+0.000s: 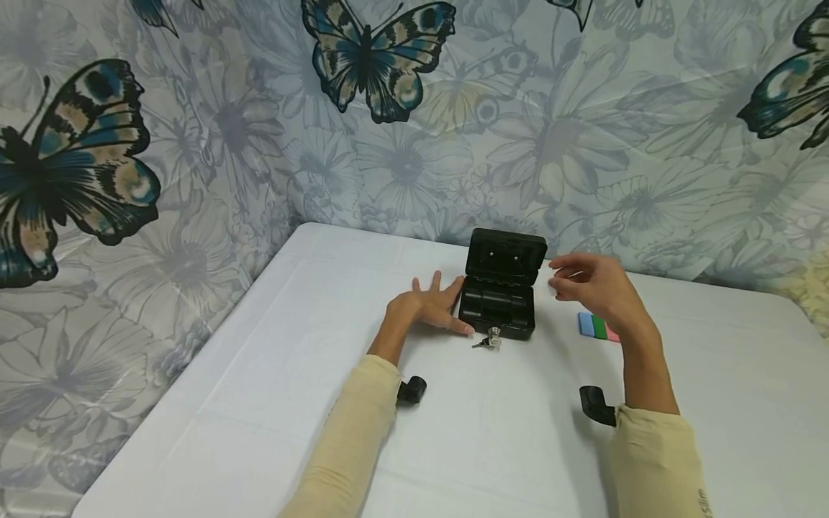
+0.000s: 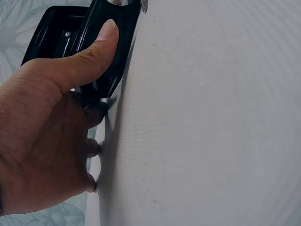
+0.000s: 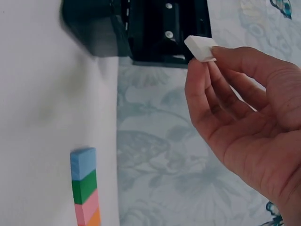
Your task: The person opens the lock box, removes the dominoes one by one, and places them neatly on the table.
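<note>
A black metal box [image 1: 468,316] stands on the table with its lid [image 1: 505,248] raised. Against its left side rests my left hand [image 1: 430,308], fingers spread, with the thumb along the box wall in the left wrist view. My right hand [image 1: 599,284] is in the air just right of the lid. Between its thumb and fingertips it pinches a small white block [image 3: 201,48]. A lock with keys [image 1: 494,337] is at the front of the box. Below my right hand lies a row of coloured blocks, among them a blue block [image 1: 586,324] and a green block [image 3: 85,187].
White cloth covers the table [image 1: 259,374]. Behind the table hangs a backdrop [image 1: 401,173] printed with butterflies and flowers, close to the raised lid. Black wrist mounts [image 1: 414,390] project from both sleeves.
</note>
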The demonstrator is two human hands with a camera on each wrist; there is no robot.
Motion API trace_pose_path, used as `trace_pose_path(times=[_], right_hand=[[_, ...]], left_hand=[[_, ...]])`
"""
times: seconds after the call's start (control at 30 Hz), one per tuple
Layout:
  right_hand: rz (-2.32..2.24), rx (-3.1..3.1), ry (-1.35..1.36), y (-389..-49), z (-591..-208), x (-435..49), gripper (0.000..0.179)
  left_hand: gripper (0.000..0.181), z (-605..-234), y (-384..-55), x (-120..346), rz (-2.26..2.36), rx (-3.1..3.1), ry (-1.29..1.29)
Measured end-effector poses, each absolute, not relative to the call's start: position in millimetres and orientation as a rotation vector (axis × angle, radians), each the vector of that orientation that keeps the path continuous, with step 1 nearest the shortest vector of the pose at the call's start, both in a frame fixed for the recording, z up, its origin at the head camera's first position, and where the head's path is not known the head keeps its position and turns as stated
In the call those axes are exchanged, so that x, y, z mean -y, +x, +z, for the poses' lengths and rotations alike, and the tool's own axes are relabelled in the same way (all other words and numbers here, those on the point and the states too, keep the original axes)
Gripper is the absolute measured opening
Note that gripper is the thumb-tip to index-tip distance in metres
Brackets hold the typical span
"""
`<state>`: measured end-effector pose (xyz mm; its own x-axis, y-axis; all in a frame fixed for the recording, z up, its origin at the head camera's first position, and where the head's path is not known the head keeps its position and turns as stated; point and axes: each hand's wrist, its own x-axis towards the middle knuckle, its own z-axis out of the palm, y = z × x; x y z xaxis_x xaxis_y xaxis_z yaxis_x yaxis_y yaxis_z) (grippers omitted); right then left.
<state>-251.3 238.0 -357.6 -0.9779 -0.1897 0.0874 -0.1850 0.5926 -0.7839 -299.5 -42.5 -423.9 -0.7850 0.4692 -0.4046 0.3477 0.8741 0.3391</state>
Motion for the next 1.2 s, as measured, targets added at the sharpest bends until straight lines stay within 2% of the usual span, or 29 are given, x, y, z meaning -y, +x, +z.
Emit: trace_pose_path(times=[0.77, 1.2], right_hand=[[-1.364, -2.836, -0.068, -242, -357, -296, 0.048], [-1.177, -2.793, 0.244, -232, -368, -337, 0.053]], left_hand=[[0.107, -425, -298, 44, 0.336, -2.560, 0.598], [0.107, -425, -299, 43, 0.350, -2.554, 0.594]])
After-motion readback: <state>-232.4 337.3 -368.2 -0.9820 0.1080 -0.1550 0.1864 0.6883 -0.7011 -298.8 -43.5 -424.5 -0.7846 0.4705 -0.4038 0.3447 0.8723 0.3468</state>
